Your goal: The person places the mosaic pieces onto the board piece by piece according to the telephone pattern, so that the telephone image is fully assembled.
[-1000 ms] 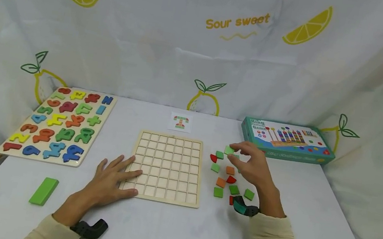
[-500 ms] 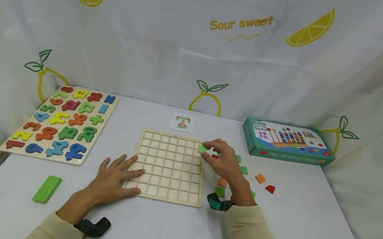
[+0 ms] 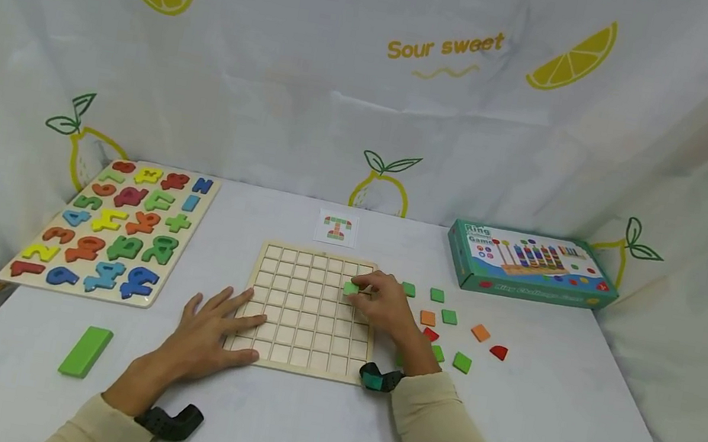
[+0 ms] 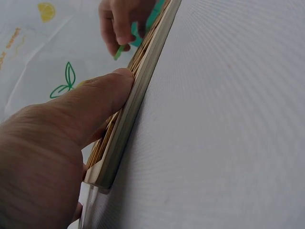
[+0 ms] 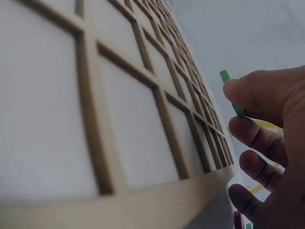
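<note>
Tile [image 3: 351, 289], green and square, pinched by the right hand [image 3: 385, 305], has moved left over the pale wooden grid board [image 3: 307, 317], far right; placing seems underway; the left hand [image 3: 201, 336] rests spread on it.

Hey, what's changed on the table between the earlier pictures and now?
The person's right hand has moved left from the loose pieces, carrying a pinched light green square tile over the far right part of the pale wooden grid board and slightly nearer the person. It hasn't let go. The left hand stays on the board's left side; the green rectangular block hasn't moved.
</note>
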A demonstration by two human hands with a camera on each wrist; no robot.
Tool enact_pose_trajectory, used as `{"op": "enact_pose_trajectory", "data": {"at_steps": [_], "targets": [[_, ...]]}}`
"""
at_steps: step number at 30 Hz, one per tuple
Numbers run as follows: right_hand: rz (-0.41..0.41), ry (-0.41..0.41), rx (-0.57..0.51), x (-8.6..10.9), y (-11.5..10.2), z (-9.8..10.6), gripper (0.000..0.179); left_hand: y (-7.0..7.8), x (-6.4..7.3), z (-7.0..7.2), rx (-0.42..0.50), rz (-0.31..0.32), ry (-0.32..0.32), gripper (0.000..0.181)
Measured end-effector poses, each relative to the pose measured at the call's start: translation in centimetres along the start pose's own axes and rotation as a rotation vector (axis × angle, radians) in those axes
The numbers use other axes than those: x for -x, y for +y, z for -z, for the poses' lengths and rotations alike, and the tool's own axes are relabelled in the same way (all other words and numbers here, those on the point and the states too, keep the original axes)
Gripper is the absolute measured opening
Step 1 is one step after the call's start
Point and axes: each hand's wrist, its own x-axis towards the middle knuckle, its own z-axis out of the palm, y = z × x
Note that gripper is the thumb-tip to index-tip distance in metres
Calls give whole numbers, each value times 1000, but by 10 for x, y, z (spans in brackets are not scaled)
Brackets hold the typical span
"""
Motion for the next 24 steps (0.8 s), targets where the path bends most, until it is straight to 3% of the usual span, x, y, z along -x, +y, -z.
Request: {"op": "enact_pose_trajectory", "data": {"at_steps": [8, 15, 24], "targets": [[40, -33, 34, -2, 2, -6, 23, 0, 0, -1, -9, 5, -2, 62], [-61, -89, 90, -1, -1, -7, 23, 1, 1, 0, -2, 0, 8, 61], [-52, -106, 108, -2, -1, -5, 23, 0, 1, -1, 3, -5, 9, 61]]}}
